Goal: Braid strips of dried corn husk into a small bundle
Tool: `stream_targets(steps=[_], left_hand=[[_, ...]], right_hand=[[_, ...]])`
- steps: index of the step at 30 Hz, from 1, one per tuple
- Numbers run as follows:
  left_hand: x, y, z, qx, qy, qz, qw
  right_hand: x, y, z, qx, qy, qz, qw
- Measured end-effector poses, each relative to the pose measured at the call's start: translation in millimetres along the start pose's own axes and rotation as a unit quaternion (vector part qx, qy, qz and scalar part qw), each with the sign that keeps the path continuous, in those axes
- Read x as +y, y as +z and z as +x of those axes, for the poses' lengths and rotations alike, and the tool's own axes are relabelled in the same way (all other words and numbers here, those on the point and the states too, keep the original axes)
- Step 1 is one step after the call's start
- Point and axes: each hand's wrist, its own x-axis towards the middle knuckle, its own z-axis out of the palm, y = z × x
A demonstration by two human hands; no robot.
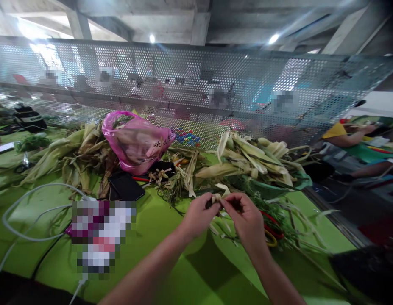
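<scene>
My left hand point(201, 213) and my right hand point(243, 214) meet over the green table point(164, 237). Both are closed, pinching a small pale strip of corn husk point(219, 197) between their fingertips; its lower part is hidden by the fingers. Just beyond lies a heap of dry corn husks point(247, 159) in a green basket point(299, 181). Beside my right hand are scissors with red and yellow handles point(271, 239), partly covered by green plant strands point(287, 214).
A pink plastic bag point(137, 142) stands among more husks point(85, 156) at the left. Near it lie a dark phone point(126, 186), a blurred-out packet and a white cable point(7, 212). A perforated metal screen point(190, 80) runs behind the table. Another person's arm point(345, 137) shows at the right.
</scene>
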Motion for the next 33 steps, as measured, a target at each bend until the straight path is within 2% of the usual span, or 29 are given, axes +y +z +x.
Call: stream_targets(steps=[3,7,9,11,16,20,22,26,28,33], left_hand=[[5,-2,2,0.017,-0.034,-0.046,0.998],[6,-5,3,0.039,-0.047,-0.046,0.997],[4,-5,3,0.034,-0.048,-0.041,0.997],[1,-5,4,0.014,-0.058,-0.033,0.998],[-4,-8,6,-0.031,-0.090,-0.015,0.995],[1,-12,6,-0.037,-0.147,-0.058,0.987],[5,-14,5,-0.044,-0.170,-0.083,0.981],[6,-16,5,-0.071,-0.151,-0.102,0.981],[6,-17,5,-0.080,-0.139,-0.094,0.983],[6,-20,5,-0.084,-0.135,-0.064,0.985]], right_hand=[[-3,2,-1,-0.011,0.057,0.050,0.997],[-6,4,-3,-0.041,0.157,0.132,0.978],[-4,5,-2,-0.046,0.192,0.181,0.964],[0,4,1,-0.024,0.215,0.240,0.946],[5,-4,7,0.054,0.221,0.325,0.918],[2,-10,8,-0.004,0.201,0.356,0.913],[0,-12,7,-0.047,0.180,0.322,0.928],[-3,-18,7,-0.129,0.090,0.120,0.980],[-5,-21,8,-0.156,0.040,0.047,0.986],[-7,-24,10,-0.159,-0.012,-0.007,0.987]])
